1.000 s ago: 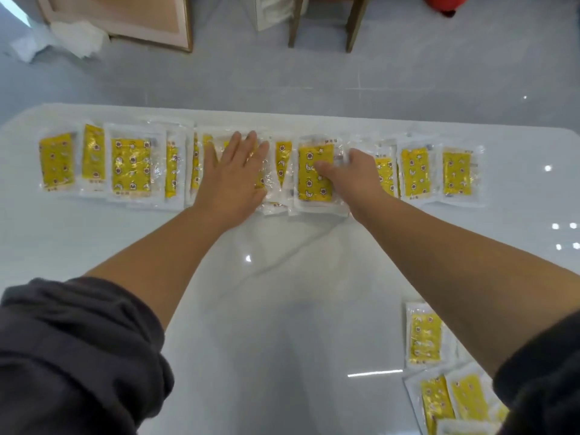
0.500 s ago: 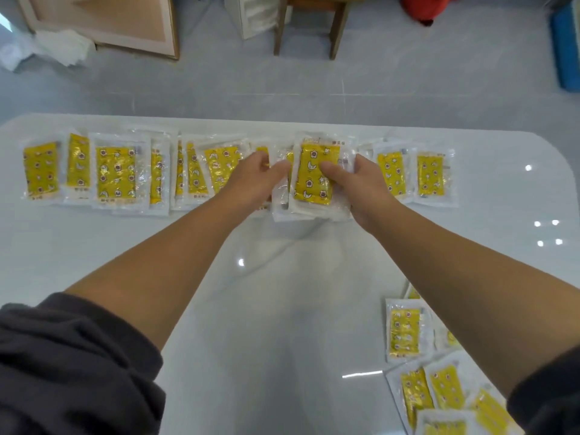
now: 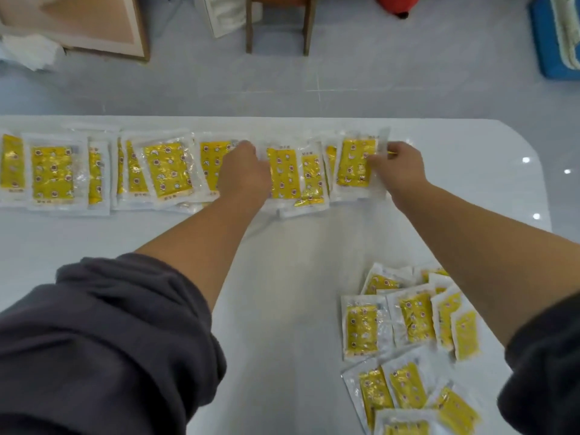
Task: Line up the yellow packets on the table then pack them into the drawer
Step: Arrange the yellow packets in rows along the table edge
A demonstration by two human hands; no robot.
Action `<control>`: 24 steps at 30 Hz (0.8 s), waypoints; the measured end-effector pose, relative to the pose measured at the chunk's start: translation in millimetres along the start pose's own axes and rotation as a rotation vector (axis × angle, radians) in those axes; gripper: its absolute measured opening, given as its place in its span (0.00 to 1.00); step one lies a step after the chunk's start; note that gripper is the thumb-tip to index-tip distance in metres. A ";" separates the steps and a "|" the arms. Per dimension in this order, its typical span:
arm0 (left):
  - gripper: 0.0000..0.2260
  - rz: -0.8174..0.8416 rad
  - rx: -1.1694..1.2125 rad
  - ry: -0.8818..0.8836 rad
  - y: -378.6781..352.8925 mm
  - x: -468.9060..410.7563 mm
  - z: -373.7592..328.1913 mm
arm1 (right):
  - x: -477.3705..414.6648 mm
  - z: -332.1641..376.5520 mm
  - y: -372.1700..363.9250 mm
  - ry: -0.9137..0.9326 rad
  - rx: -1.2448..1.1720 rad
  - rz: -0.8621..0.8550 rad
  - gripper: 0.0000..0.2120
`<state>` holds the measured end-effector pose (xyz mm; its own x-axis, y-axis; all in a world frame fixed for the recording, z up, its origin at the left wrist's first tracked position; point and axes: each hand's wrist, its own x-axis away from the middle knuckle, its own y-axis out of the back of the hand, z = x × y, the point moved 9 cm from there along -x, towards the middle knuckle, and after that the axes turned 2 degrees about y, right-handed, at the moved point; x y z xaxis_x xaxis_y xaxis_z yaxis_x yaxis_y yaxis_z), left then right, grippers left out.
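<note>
Right hand (image 3: 397, 166) shifted rightward; its grip pinches a crinkly yellow packet (image 3: 354, 164).

A wooden stool (image 3: 309, 29), framed board (image 3: 78, 20) and blue box (image 3: 546, 42) occupy the floor (image 3: 376, 73).

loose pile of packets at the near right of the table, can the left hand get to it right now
Probably yes: bare table lies between the left hand and the loose pile; the right forearm covers only its far right corner.

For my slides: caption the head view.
Left hand rests on a row of yellow packets on the table; right hand pinches the end packet; loose packets lie nearer.
</note>
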<state>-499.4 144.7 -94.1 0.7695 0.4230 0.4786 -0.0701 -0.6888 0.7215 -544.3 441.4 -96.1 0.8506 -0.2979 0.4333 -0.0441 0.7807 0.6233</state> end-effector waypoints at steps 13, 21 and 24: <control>0.09 0.067 -0.163 -0.061 -56.7 147.4 -8.9 | 84.5 -89.9 60.1 0.210 0.478 0.353 0.23; 0.28 0.281 -0.327 0.145 -168.6 266.1 46.2 | 125.4 -212.1 129.5 -0.126 0.503 0.175 0.39; 0.37 0.198 -0.261 0.249 -166.2 267.3 48.6 | 131.5 -227.5 124.7 -0.264 0.426 0.185 0.47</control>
<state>-251.2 343.6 -110.4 0.5500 0.4489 0.7043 -0.3850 -0.6121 0.6908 -318.7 624.6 -109.6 0.6502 -0.3474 0.6757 -0.4362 0.5576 0.7063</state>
